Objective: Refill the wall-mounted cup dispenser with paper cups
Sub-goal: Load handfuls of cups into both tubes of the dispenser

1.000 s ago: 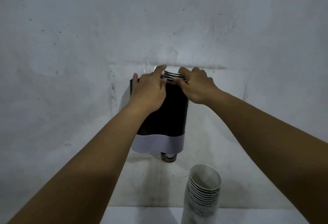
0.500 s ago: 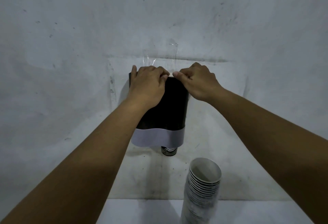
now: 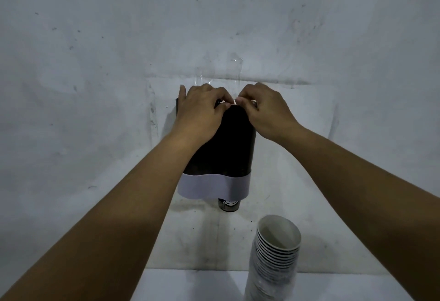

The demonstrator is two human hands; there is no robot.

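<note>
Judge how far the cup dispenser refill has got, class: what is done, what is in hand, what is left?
Done: a cup already pokes out under the dispenser, so it holds cups. In hand: the left hand and right hand work at the dispenser's top opening; what they pinch is hidden. Left: a stack of cups waits on the table.

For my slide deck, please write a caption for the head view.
Both hands press at the top of the black wall dispenser; spare paper cups wait below.
</note>
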